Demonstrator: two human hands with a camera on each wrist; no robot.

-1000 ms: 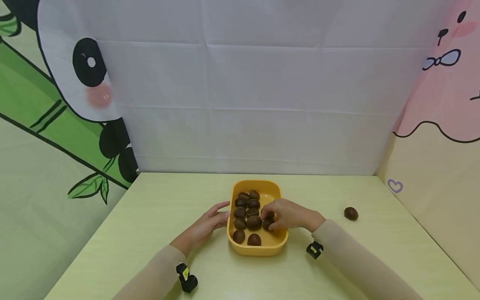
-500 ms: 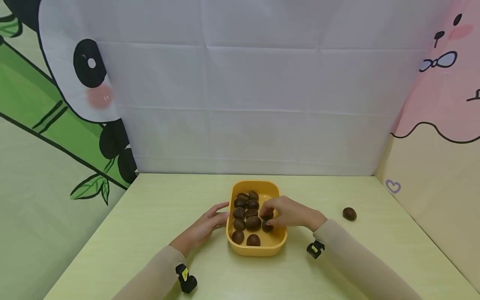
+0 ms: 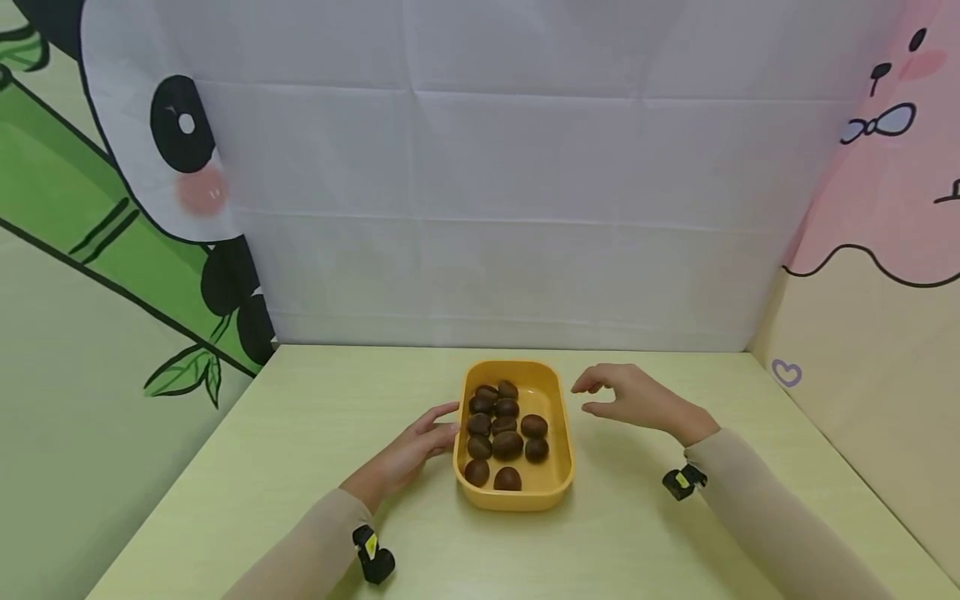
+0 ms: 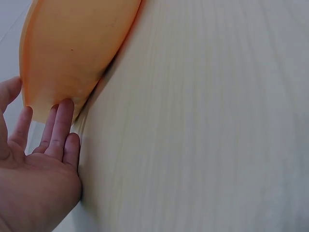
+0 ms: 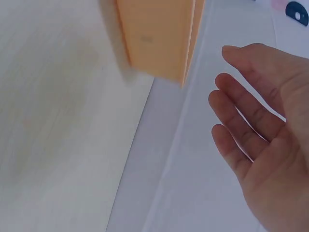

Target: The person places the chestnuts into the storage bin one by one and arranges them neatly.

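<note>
A yellow plastic box point(image 3: 517, 502) stands on the table and holds several brown chestnuts point(image 3: 507, 446), most of them along its left and middle. Two chestnuts sit apart near the right wall. My left hand point(image 3: 405, 454) is at the box's left side, its extended fingertips resting against the outer wall point(image 4: 72, 53) in the left wrist view. Right of the box, above the table, my right hand point(image 3: 645, 400) holds nothing, its fingers relaxed and thumb apart. The right wrist view shows that bare palm point(image 5: 285, 159) beside the box's side. The loose chestnut at the right is hidden behind my right arm.
The pale wooden table point(image 3: 300, 417) reaches back to a white cloth wall point(image 3: 525, 208). Printed side panels with a panda and a pink animal stand left and right. Black devices are strapped on both wrists, such as the left wrist camera point(image 3: 372, 557).
My right hand has let go of a chestnut inside the box, lifted out and moved right. Its arm now covers the loose chestnut on the table. The left hand has stayed in place.
</note>
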